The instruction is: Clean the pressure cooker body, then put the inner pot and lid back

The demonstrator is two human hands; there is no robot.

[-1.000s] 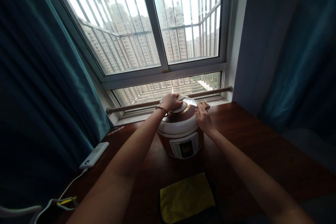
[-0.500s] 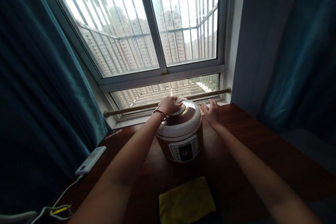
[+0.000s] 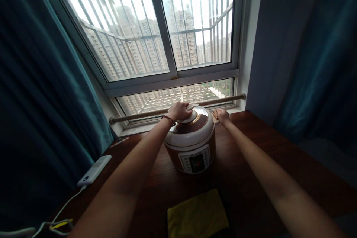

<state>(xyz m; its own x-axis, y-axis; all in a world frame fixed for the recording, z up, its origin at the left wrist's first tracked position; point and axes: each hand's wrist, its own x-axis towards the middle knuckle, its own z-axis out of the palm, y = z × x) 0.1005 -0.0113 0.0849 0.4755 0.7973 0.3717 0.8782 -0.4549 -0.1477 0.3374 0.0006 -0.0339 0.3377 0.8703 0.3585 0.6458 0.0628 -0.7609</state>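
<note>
A brown and white electric cooker (image 3: 178, 152) stands on the wooden table, its control panel (image 3: 196, 163) facing me. My left hand (image 3: 178, 111), with a braided bracelet at its wrist, is closed over the handle (image 3: 190, 107) on top of the lid (image 3: 196, 129). At the cooker's far right side, my right hand (image 3: 222, 116) has its fingers curled round the light-coloured side handle (image 3: 215, 118). The lid sits down on the cooker's body. My left hand and forearm hide part of the lid and the cooker's left side.
A folded yellow cloth (image 3: 198, 215) lies in front of the cooker. On the left, a white power bank (image 3: 95, 171) has a white cable (image 3: 65, 204) plugged in. Beyond the table are a barred window (image 3: 167, 44), a rail (image 3: 223, 100) and a blue curtain (image 3: 41, 81).
The fingers of my right hand have gone from raised and spread to curled round the side handle. My left hand stays on the lid handle; the cooker has hardly moved.
</note>
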